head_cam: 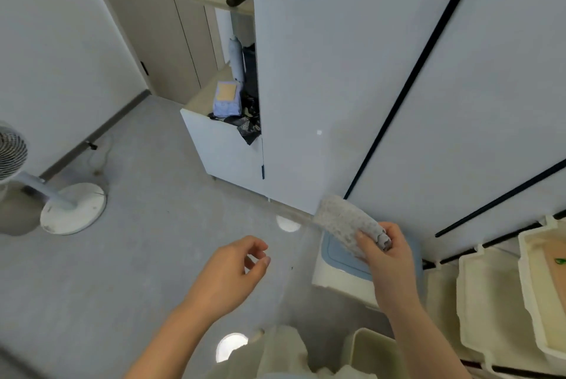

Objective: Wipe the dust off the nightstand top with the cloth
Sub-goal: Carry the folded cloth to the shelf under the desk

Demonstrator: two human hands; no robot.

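Note:
A grey speckled cloth, folded into a roll, is gripped by my right hand at lower right, in front of the white cabinet doors. My left hand hovers to the left of it, above the floor, fingers loosely curled and apart, holding nothing. A low white unit with a beige top stands beyond, left of the cabinet, with a blue package and black bags on it. I cannot tell whether this unit is the nightstand.
Tall white cabinet doors fill the right. A white bin with a blue lid sits under my right hand. Cream plastic bins line the lower right. A standing fan is at left on the grey floor.

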